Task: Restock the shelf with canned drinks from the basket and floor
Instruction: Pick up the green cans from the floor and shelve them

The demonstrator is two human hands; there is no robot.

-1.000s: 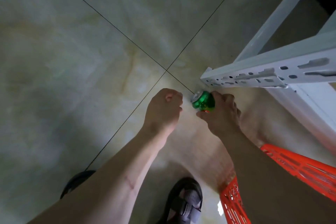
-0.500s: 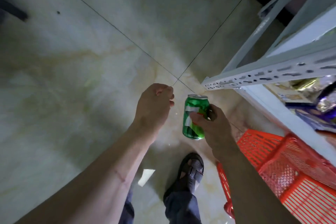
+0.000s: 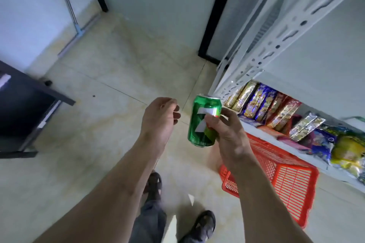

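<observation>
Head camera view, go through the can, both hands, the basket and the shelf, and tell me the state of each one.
Green can: upright, held off the floor, top seems unopened.
Right hand: grips the green can by its side.
Left hand: loosely curled, holds nothing.
Red basket: on the floor by the shelf, visible part holds no cans.
Shelf: lower level stocked with snack packets, no cans in sight.

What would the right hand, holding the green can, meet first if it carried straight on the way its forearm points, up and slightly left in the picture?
Probably the white shelf's slotted corner post above the snack packets. Depth is unclear, so the right hand and green can might pass beside it.
</observation>
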